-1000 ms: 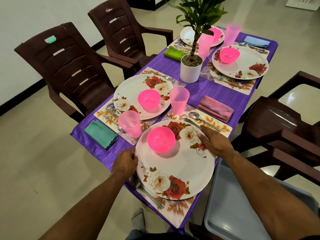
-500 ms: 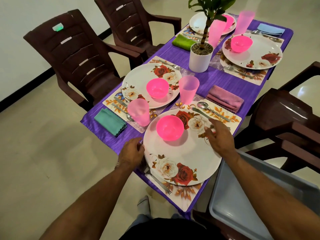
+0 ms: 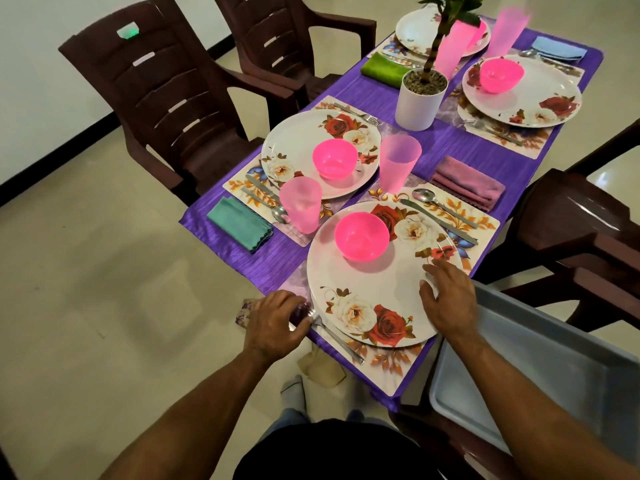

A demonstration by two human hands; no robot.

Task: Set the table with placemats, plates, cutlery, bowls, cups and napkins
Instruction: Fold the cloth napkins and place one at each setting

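Plate (image 3: 374,289) nearest you sits on its placemat (image 3: 460,216) at the table's near end, on the purple cloth (image 3: 457,147), with a pink bowl (image 3: 361,236) at its 12 o'clock. Your right hand (image 3: 450,299) lies over the plate's 3 o'clock rim, fingers relaxed and slightly spread, gripping nothing. Your left hand (image 3: 275,323) is at the plate's 9 o'clock, fingers curled at the head of the fork (image 3: 341,339) that runs along the rim toward 7 o'clock; you cannot tell whether it actually pinches the fork. A knife (image 3: 438,221) and spoon (image 3: 443,206) lie on the placemat at 1 o'clock, with a mauve napkin (image 3: 467,183) just beyond them. A pink cup (image 3: 398,162) stands at 12 o'clock, past the bowl. A grey bin (image 3: 554,372) sits at 4 o'clock, beside the table's edge.
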